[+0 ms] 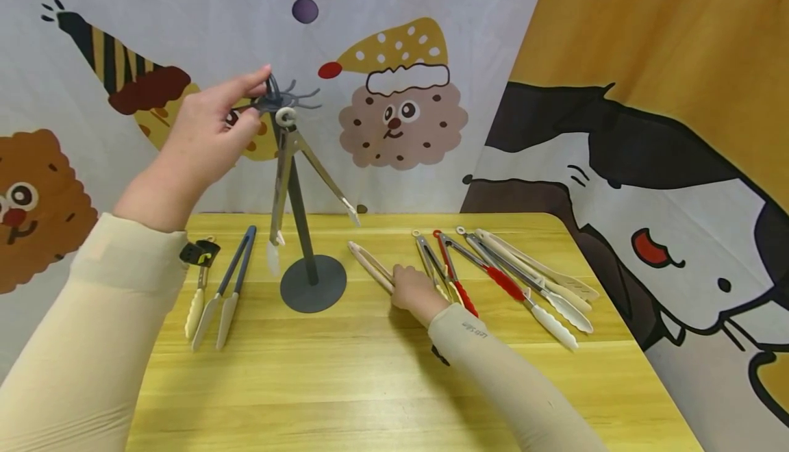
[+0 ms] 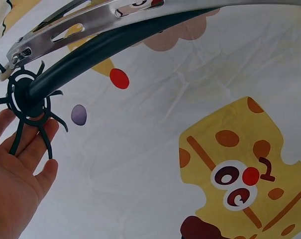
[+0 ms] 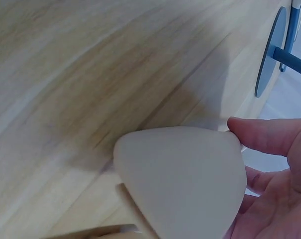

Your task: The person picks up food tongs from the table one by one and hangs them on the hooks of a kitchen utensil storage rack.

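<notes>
My left hand point(image 1: 209, 130) pinches the top of a dark grey hook stand point(image 1: 301, 212), thumb and forefinger at its loop among the curved hooks. In the left wrist view, fingers reach behind the ring of hooks point(image 2: 28, 112). From one hook hang metal tongs point(image 1: 282, 185) with white tips, their arms spread apart. Low over the table's middle, my right hand point(image 1: 419, 294) grips beige tongs point(image 1: 372, 267), whose other end points toward the stand. Their broad, flat head point(image 3: 182, 179) fills the lower right wrist view, thumb at its edge.
On the wooden table point(image 1: 345, 383), pale-tipped tongs point(image 1: 196, 311) and blue-handled tongs point(image 1: 224, 287) lie left of the stand. Several more tongs lie at the right, among them red ones point(image 1: 453, 274) and beige ones point(image 1: 530, 267). A cartoon-printed cloth point(image 1: 481, 0) hangs behind.
</notes>
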A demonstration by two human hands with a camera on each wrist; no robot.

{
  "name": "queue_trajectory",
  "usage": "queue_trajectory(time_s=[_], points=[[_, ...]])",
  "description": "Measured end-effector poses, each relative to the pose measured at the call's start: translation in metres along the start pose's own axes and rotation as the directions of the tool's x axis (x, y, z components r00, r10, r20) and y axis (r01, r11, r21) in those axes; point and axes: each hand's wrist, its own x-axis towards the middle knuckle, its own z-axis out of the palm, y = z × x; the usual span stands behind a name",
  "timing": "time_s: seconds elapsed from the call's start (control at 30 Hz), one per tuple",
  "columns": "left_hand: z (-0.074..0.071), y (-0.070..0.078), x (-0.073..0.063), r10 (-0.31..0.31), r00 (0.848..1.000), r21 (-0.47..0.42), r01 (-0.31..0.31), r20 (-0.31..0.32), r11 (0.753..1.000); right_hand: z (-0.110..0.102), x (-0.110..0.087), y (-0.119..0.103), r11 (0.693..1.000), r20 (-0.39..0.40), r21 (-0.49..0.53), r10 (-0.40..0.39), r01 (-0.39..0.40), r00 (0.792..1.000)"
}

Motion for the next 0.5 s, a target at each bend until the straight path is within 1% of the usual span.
queue_trajectory(time_s=[0.1, 0.23, 0.37, 0.5], points=[[-0.0003, 0.0002, 0.0002, -0.005, 1.0, -0.002, 0.005, 0.002, 1.0, 0.0007, 0.0009, 0.0009, 1.0, 0.006, 0.006, -0.003, 0.003, 1.0], [-0.0005, 0.0008, 0.0009, -0.007, 1.0, 0.002, 0.007, 0.001, 1.0, 0.0016, 0.0024, 0.0029, 0.999, 0.014, 0.047, 0.002, -0.003, 1.0], [-0.0001, 0.0014, 0.0009, 0.0, 1.0, 0.012, 0.0, 0.0, 1.0, 0.0021, 0.0036, 0.0063, 0.994, 0.005, 0.111, 0.008, -0.008, 1.0], [0.0, 0.0011, 0.0007, 0.001, 1.0, 0.014, -0.001, -0.001, 1.0, -0.0001, 0.0038, 0.0095, 0.982, -0.017, 0.19, -0.008, 0.011, 1.0]])
